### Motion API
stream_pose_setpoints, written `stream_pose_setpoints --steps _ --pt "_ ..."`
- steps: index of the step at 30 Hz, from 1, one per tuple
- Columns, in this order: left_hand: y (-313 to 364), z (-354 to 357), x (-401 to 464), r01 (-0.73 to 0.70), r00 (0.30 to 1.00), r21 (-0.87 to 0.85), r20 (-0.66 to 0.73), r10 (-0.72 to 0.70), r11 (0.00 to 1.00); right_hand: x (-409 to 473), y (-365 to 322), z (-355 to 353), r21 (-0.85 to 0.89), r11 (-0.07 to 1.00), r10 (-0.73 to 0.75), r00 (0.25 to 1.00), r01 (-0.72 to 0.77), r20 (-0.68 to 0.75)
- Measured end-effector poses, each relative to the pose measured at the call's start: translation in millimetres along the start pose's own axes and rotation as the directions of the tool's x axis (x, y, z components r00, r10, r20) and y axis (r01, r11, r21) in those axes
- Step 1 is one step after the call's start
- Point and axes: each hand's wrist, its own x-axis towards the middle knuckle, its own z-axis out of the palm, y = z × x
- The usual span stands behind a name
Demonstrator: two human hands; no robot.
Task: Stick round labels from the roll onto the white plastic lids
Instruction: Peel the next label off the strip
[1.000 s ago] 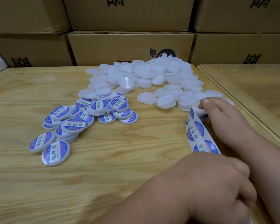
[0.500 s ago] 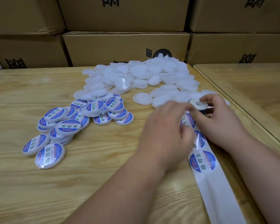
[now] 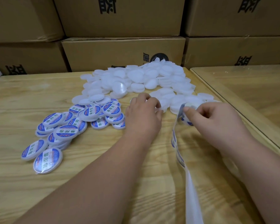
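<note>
Left hand (image 3: 143, 113) curls over a light, stiff round white plastic lid (image 3: 158, 109) at centre frame, best pinched by its rim; right hand (image 3: 212, 120) pinches the flimsy blue-printed label roll (image 3: 187, 110).

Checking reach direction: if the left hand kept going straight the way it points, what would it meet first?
Probably the plain white lids right at the left hand fingertips; it may already touch one.

Looking forward and down from head height over the bench (image 3: 39, 183), close above its near edge. Facing the far edge, where stacked cardboard boxes (image 3: 123, 52) are closing off the background. Taking in both forearms reaching out from the bottom of the single wide-angle view.
</note>
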Motion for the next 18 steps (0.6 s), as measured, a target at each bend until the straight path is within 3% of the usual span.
stream_pose_setpoints --steps 4,10,13,18 --pt "0 -9 -14 -0.034 0.996 -0.103 -0.087 0.025 0.994 -2 -2 -2 -0.06 0.996 0.084 0.963 -0.071 0.255" --pt "-2 -24 -33 0.017 1.0 -0.142 0.013 -0.016 0.99 -11 -11 3 -0.022 0.999 0.051 0.837 -0.047 0.544" --pt "-4 -25 -40 0.031 0.997 -0.117 0.07 -0.023 0.993 -11 -9 5 0.002 0.994 0.085 0.811 -0.106 0.579" --pt "-4 -25 -43 0.028 0.996 -0.163 0.088 -0.014 0.986 -3 -1 8 0.08 0.977 0.132 0.851 -0.2 0.508"
